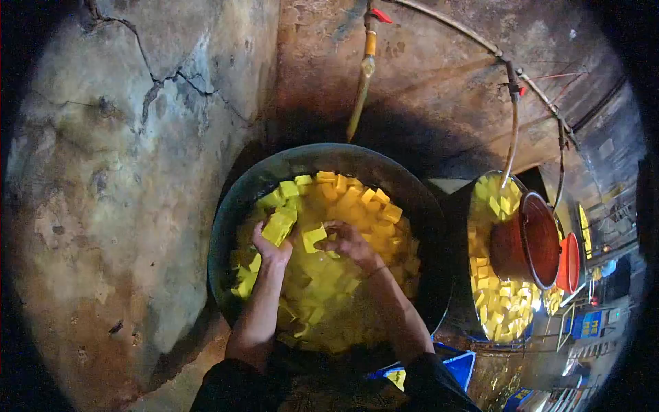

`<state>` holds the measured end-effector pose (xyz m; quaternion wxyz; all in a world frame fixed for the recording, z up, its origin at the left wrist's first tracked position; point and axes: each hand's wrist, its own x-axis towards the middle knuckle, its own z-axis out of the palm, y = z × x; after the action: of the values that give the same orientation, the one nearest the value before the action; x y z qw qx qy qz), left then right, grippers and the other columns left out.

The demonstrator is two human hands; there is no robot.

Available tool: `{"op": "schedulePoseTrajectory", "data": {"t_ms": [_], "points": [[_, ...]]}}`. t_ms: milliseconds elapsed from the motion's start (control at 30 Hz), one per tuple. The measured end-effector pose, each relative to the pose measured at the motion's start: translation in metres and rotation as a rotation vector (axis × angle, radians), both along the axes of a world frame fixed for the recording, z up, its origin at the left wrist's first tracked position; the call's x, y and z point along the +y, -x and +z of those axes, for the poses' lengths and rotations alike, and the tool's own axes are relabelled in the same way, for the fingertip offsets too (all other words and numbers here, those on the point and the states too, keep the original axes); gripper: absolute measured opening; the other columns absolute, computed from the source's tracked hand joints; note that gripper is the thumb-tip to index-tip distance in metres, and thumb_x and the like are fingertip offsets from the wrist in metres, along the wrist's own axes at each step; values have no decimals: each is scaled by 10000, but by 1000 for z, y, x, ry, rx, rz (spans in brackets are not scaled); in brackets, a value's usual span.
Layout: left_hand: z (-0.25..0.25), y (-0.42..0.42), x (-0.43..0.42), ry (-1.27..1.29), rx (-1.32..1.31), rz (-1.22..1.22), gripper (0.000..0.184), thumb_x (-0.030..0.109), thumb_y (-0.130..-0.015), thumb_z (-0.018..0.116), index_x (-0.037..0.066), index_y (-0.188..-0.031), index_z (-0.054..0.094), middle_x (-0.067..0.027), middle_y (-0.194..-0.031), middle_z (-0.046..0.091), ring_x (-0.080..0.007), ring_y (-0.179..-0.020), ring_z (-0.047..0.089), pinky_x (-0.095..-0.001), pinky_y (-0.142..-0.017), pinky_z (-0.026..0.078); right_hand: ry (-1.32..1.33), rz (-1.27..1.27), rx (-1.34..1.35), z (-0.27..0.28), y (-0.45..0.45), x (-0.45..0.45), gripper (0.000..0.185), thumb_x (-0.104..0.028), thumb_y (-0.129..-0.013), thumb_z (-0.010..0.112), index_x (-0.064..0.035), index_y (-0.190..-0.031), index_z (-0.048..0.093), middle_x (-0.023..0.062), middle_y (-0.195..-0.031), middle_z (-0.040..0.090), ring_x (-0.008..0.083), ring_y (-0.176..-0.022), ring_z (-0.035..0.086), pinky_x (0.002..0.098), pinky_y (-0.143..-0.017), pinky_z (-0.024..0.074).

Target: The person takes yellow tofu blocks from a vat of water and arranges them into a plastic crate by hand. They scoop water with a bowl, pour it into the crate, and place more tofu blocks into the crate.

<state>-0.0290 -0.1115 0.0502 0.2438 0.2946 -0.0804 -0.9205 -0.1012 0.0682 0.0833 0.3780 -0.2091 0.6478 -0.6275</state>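
A large dark round vat [237, 199] holds cloudy yellowish liquid and many yellow and orange blocks that look like tofu. My left hand [274, 252] is at the vat's left side, its fingers curled around yellow blocks [280, 224]; how many is hard to tell. To its right, my right hand [353, 246] grips one yellow block [314, 237] at its right edge with thumb and fingers. Orange blocks [347, 194] crowd the far right part of the vat, with paler yellow blocks [271, 199] at the far left.
A second vat of yellow blocks [504, 305] stands at the right, with a reddish-brown bucket [508, 250] over it and a red bucket [568, 264] behind. A hose [360, 96] with a red-handled valve hangs above my vat. A cracked wall [123, 206] rises at the left.
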Motion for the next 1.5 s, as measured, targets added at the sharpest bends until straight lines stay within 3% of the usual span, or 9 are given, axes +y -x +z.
{"op": "schedulePoseTrajectory", "data": {"t_ms": [167,267,433,567,667,767,900,1200,1500], "points": [[-61,28,47,83,182,-293,312,258,-866,422,55,-1034,590,-93,-1020,622,-237,-910,602,-361,-785,490,288,-120,-24,47,-26,27,455,-291,-680,793,-11,-992,615,43,-885,655,145,-818,589,277,-709,476],[-57,31,100,153,236,-341,307,287,-873,428,53,-982,595,-93,-936,629,-233,-890,602,-354,-765,493,-420,-116,394,78,-36,43,509,-232,-735,739,49,-1104,529,96,-1092,558,165,-970,549,285,-833,462],[-17,19,168,-172,255,-509,363,355,-878,390,68,-936,605,-74,-923,635,-238,-907,597,-373,-801,487,-22,-407,281,93,-68,93,485,-172,-712,719,9,-1107,503,147,-1062,580,230,-999,553,328,-861,428],[28,-1,224,-228,200,-641,360,350,-886,393,72,-960,610,-72,-955,629,-231,-944,585,-380,-852,467,-645,-538,740,94,-87,136,754,-286,-687,750,-22,-1281,367,237,-1371,311,361,-1269,330,495,-985,334],[70,-21,263,-149,331,-859,354,339,-878,439,68,-1063,572,-64,-998,611,-219,-951,582,-354,-871,453,-518,-550,614,101,-107,190,1154,-500,-594,763,-82,-1445,105,294,-1464,39,362,-1378,102,399,-1106,166],[113,-37,325,-35,355,-886,376,287,-901,418,19,-1135,541,-91,-1039,583,-229,-996,547,-352,-922,403,62,-528,235,135,-149,249,1012,-372,-572,785,-76,-1378,248,174,-1439,217,282,-1341,224,368,-1082,223],[167,-98,419,1276,303,-959,487,302,-933,408,-34,-1286,401,-197,-1279,413,-297,-1192,396,-390,-1036,277,575,-902,121,146,-227,335,794,-337,-468,794,-89,-1152,477,114,-1373,331,240,-1243,377,348,-1033,307],[198,3,495,1370,130,-778,786,507,-787,583,135,-1400,261,-164,-1461,125,-342,-1328,185,-526,-1041,262,991,-1685,-54,-132,-418,520,518,-254,-727,666,-82,-1172,464,120,-1197,520,267,-1109,513,386,-961,408],[243,52,525,1193,7,-983,773,275,-827,639,102,-1407,159,-255,-1409,161,-449,-1281,225,-584,-935,444,-1213,-2008,-425,-361,-462,670,697,-451,-666,740,-10,-1165,530,213,-1218,506,343,-1041,519,432,-881,422]]}}
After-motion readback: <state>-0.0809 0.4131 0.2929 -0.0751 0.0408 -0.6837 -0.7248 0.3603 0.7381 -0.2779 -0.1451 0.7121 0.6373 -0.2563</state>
